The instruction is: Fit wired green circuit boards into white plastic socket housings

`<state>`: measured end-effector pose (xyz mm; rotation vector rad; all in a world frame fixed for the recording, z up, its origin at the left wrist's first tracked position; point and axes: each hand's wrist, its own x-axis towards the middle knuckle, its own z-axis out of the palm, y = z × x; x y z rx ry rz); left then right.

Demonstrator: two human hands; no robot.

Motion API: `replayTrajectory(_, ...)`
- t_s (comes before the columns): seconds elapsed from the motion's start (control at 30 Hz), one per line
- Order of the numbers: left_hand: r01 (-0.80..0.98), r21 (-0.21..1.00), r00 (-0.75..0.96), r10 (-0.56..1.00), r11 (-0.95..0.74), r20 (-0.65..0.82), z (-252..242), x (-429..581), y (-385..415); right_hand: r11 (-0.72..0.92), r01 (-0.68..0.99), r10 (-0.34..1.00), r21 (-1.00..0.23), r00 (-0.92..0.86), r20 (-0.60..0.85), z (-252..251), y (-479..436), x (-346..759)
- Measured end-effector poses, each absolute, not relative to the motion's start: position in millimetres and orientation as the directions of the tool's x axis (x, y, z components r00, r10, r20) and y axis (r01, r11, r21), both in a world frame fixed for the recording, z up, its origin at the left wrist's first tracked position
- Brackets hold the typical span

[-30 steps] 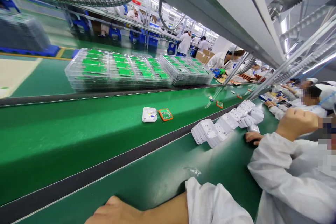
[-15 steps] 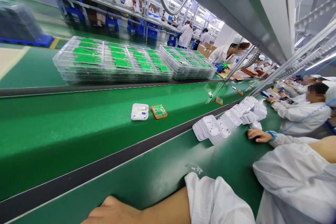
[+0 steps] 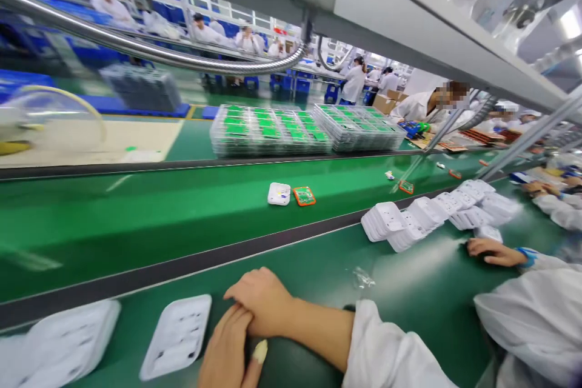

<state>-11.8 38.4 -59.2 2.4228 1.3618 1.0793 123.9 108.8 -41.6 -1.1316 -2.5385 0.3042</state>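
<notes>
Stacked clear trays beyond the conveyor hold green circuit boards — any print on them is too small to read. On the bench the right hand lies over the left hand, both slack and empty, just beside a white moulded shell — recesses facing up.

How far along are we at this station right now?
Looks done: a white housing and an orange-framed circuit board lie side by side on the conveyor belt. In hand: nothing; the right hand rests over the left hand on the bench, beside a white shell. Probably left: that shell, more white shells at the far left, and the stacked trays of green boards across the belt.
</notes>
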Motion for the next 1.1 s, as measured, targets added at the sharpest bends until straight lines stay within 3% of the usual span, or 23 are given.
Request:
replayTrajectory(0.23, 0.659, 0.497, 0.379, 0.82, -0.564, 0.429, -40.1, -1.1, 35.0, 0.59, 0.653, 0.806, -0.475, -0.506, 0.306, -41.2, 110.4, 128.1)
replayTrajectory(0.4, 0.629, 0.564, 0.381, 0.845, -0.534, 0.375, -26.0, -3.6, 26.8, 0.56, 0.707, 0.828, -0.433, -0.462, 0.316, -36.4, 101.0, 126.0)
replayTrajectory(1.1, 0.65, 0.597, 0.375, 0.882, -0.47, 0.287, -10.0, -13.5, 1.3, 0.507, 0.751, 0.86, -0.423, -0.404, 0.312, -40.8, 73.1, 116.5)
